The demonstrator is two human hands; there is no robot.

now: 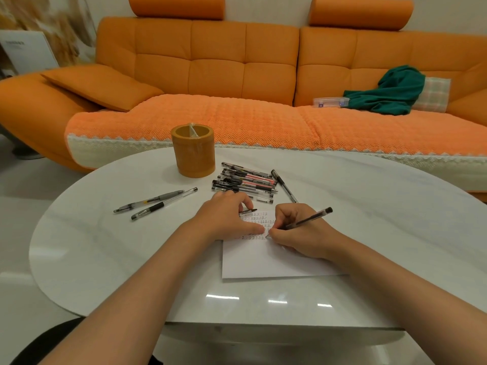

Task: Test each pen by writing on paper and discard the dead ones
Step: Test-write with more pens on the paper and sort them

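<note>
A white sheet of paper (263, 259) lies on the table, its top part covered with rows of small written marks. My right hand (297, 233) grips a black pen (308, 219) with its tip on the paper at the lowest row. My left hand (229, 217) rests on the paper's upper left corner, its fingers curled over a pen cap (249, 212). A pile of several pens (245, 181) lies just beyond my hands. One lone pen (284, 186) lies to the pile's right. Two more pens (155, 202) lie apart at the left.
An orange round pen holder (193, 154) stands behind the pile. The white oval table (105, 246) has its front edge close to me. An orange sofa (216, 75) runs behind, with a green cloth (390, 93) and a clear plastic box (330, 102) on its seat.
</note>
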